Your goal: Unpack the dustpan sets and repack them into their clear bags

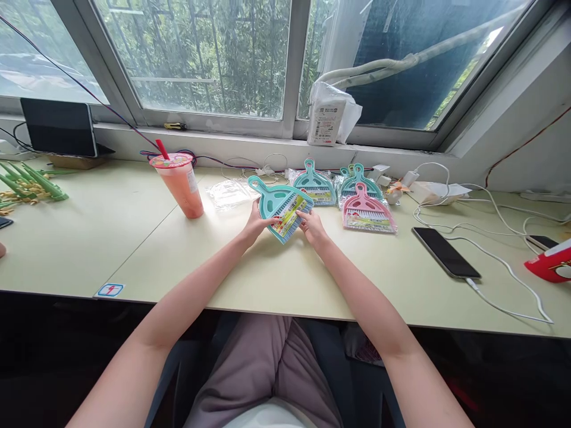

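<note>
Both of my hands grip a teal mini dustpan and brush set (pixel 277 201) above the middle of the table. My left hand (pixel 257 223) is closed on its left edge, and my right hand (pixel 311 226) pinches the lower right side by the bristles. The set is tilted, handle toward the upper left, with a yellow printed label on its front. Behind it lie a teal wrapped set (pixel 317 187) and, farther right, more teal sets (pixel 357 178) with a pink wrapped set (pixel 368 213) in front. Clear plastic wrappers (pixel 232 194) lie left of my hands.
A drink cup with a red straw (pixel 181 184) stands to the left. At the right, a phone (pixel 446 252) lies with a white charging cable (pixel 504 306). A tablet (pixel 60 128) and green stems (pixel 38 181) are far left. A tissue pack (pixel 325 122) sits on the sill.
</note>
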A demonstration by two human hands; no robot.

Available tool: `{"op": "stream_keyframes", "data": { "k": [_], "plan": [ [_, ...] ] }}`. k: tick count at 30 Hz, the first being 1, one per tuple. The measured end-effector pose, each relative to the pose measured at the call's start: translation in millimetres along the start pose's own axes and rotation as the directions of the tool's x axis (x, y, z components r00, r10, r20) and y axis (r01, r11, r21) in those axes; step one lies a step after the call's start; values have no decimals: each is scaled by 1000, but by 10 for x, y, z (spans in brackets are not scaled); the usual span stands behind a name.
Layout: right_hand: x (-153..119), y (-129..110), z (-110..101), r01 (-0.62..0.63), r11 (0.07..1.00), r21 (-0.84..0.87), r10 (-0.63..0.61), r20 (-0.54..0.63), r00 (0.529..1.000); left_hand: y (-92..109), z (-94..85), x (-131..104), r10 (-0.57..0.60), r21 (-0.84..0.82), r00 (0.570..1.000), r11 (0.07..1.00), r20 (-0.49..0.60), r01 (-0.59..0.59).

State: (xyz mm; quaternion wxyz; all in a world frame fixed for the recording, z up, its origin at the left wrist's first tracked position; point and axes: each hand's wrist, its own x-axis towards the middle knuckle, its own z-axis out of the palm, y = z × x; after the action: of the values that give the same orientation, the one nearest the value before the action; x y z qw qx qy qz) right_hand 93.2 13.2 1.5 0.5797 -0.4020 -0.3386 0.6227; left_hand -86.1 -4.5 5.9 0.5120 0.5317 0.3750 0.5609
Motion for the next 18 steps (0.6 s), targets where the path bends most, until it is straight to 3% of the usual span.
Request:
{"op": "stream_keyframes", "data": {
  "k": [7,14,18],
  "plan": [
    [25,10,11,-53,998,19,54,-45,998,25,5,-7,-33,-1,999,999,-21,33],
    [16,31,-25,-64,996,63,52,178,983,15,-35,15,-5,10,999,1000,-37,6],
    [66,67,-56,-93,995,19,90,121,989,-13,-31,3,7,23,1000,1000,-26,-6]
  ]
}}
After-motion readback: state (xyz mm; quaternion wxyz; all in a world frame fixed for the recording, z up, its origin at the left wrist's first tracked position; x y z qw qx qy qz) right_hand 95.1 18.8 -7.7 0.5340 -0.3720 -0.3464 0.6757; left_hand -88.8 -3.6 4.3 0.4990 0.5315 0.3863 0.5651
